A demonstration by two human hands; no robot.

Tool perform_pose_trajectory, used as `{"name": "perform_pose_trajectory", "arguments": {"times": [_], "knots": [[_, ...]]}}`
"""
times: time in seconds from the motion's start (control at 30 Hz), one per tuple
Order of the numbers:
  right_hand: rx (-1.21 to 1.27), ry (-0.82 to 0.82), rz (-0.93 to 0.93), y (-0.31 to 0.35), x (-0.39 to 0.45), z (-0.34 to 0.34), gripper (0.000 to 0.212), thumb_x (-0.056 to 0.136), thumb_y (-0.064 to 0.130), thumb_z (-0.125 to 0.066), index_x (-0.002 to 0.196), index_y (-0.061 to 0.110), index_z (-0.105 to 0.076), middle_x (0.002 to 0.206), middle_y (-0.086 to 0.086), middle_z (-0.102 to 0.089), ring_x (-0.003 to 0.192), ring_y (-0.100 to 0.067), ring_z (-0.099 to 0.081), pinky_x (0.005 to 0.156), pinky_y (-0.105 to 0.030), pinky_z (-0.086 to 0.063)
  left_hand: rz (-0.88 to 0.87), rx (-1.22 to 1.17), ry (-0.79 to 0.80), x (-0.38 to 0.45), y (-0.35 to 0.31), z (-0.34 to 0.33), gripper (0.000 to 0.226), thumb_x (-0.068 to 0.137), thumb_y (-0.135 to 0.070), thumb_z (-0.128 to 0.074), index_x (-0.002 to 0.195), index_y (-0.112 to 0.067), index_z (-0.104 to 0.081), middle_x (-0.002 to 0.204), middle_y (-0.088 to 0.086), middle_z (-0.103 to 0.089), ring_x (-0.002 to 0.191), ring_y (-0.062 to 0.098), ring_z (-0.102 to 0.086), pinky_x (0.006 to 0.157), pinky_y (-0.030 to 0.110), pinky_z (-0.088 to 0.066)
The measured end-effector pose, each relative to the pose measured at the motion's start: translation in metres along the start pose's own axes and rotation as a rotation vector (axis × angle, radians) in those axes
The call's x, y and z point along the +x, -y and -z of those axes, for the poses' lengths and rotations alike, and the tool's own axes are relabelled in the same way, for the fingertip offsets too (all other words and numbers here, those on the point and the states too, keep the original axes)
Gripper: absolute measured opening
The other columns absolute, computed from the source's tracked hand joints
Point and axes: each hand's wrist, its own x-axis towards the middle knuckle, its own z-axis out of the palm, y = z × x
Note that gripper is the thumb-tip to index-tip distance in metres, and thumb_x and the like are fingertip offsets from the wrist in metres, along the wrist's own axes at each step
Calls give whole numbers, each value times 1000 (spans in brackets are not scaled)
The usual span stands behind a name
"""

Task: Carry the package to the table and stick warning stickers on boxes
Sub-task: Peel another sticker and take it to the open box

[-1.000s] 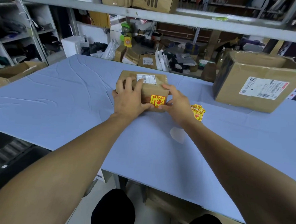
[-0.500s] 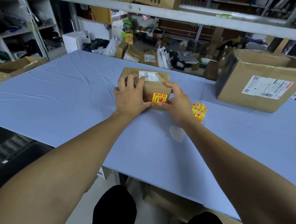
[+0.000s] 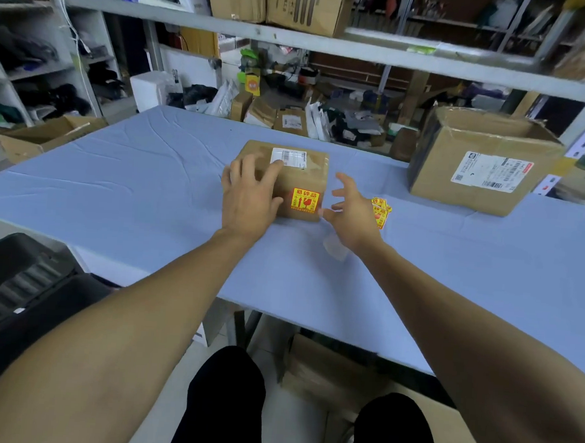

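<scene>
Nearest: dark trousers at bottom edge, a flattened cardboard box on the floor under the desk, black ribbed bin at lower left.

Desk covered in wrinkled pale-blue sheet. A clear backing scrap lies on it, just under the right wrist.

Left hand: palm down, fingers spread, resting on the top and near-left corner of the small package. Grip flat and loose, pressing rather than clasping.

Right hand: grip fully open, fingers splayed, holding nothing. It sits just beside the package's right side; thumb tip near the lower right corner, contact unclear.

Package sits mid-desk, white shipping label on top, yellow-red fragile sticker stuck on the near face.

Stack of spare warning stickers on the desk just right of the right hand, partly hidden by it.

Farther right: large carton on the desk with a white label on its side, top flaps open.

Left of the desk: open shallow cardboard tray.

Behind: floor pile of parcels and poly mailers, metal racking on left, grey shelf beam overhead carrying more cartons.
</scene>
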Motion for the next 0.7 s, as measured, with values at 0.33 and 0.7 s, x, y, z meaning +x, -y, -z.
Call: {"name": "perform_pose_trajectory", "arguments": {"times": [0.33, 0.7], "knots": [[-302, 109, -105, -25, -47, 21, 17, 86, 10, -62, 70, 12, -68, 71, -11, -64, 78, -31, -55, 56, -29, -30, -54, -407, 514, -44, -78, -13, 50, 84, -23, -71, 132, -14, -60, 117, 13, -65, 115, 29, -56, 96, 34, -44], [504, -134, -215, -22, -133, 46, 8, 87, 1, -66, 85, 8, -66, 75, -5, -67, 63, -13, -60, 65, -24, -48, 254, -933, 487, -88, -111, 4, 4, 86, -10, -70, 82, -11, -71, 77, 7, -70, 71, 20, -66, 75, 32, -54]]}}
